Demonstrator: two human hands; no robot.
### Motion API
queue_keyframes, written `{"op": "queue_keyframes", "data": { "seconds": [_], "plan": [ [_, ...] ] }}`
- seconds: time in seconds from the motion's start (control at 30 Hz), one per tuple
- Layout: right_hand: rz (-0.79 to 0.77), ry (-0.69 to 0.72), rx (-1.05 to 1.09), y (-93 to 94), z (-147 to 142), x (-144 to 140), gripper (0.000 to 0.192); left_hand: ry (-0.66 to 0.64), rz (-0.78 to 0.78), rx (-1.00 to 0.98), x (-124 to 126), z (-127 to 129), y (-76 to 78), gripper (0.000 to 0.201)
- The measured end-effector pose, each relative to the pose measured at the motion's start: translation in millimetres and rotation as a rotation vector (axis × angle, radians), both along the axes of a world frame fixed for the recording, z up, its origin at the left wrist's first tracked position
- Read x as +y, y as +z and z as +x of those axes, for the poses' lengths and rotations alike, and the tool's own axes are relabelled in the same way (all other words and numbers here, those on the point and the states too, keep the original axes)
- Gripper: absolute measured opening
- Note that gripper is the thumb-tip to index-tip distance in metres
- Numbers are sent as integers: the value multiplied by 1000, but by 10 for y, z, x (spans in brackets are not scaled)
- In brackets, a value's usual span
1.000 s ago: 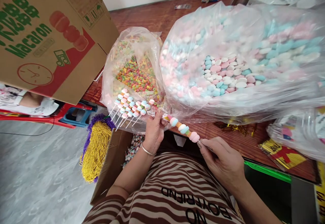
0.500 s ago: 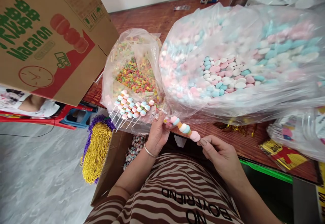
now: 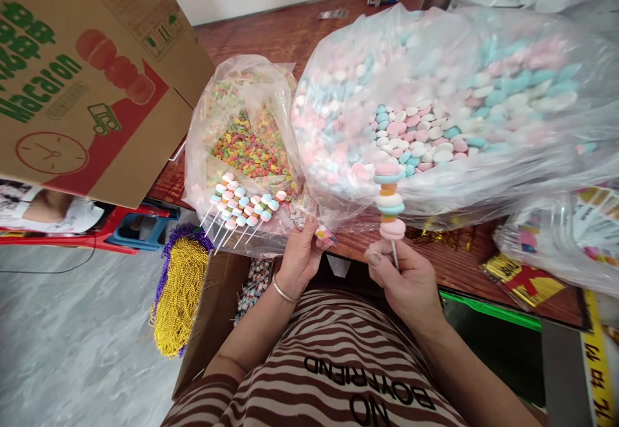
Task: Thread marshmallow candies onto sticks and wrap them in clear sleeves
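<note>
Between the fingertips of my right hand (image 3: 403, 278) is the white stick of a candy skewer (image 3: 391, 202), held upright. Pink, white and blue candy discs alternate on it with orange rings. My left hand (image 3: 300, 256) pinches a clear plastic wrapper (image 3: 326, 236) with a colourful print. Just beyond the left hand, several finished-looking candy skewers (image 3: 246, 204) lie in a row at the front of a bag of small coloured rings (image 3: 251, 146). A large clear bag of pastel candy discs (image 3: 420, 131) lies open behind my right hand.
A cardboard box (image 3: 97, 91) stands at the left of the wooden table (image 3: 271, 30). Below are an open carton (image 3: 206, 311) and yellow bead strands (image 3: 178, 298). Clear plastic packs (image 3: 556, 240) and a yellow packet (image 3: 520, 278) lie at the right.
My right hand has turned the skewer from slanting, with its tip near my left hand, to upright and apart from it. The left hand keeps the wrapper. The whole view has shifted slightly.
</note>
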State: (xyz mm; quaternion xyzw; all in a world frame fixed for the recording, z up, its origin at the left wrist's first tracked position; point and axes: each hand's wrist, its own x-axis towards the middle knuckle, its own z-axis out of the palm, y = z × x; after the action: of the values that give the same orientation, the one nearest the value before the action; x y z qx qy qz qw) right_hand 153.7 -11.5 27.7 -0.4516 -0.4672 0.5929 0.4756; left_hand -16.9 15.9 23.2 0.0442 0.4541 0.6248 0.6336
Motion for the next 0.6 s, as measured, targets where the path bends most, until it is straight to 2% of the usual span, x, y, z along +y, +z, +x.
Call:
{"op": "queue_keyframes", "data": {
  "seconds": [0.1,0.27,0.37,0.47,0.6],
  "plan": [
    [134,-5,-209,72,-148,80,22,-69,33,34,-38,63,12,47],
    [380,-43,-534,119,-225,134,8,-103,79,69,-79,78,-32,47],
    [480,-42,-634,133,-221,152,10,-100,79,127,-77,65,-30,48],
    [519,-9,-712,119,-214,160,18,-111,70,161,-63,61,-13,48],
    [584,12,-793,59,-236,138,17,-78,49,146,-39,75,-9,49]
  ]
}}
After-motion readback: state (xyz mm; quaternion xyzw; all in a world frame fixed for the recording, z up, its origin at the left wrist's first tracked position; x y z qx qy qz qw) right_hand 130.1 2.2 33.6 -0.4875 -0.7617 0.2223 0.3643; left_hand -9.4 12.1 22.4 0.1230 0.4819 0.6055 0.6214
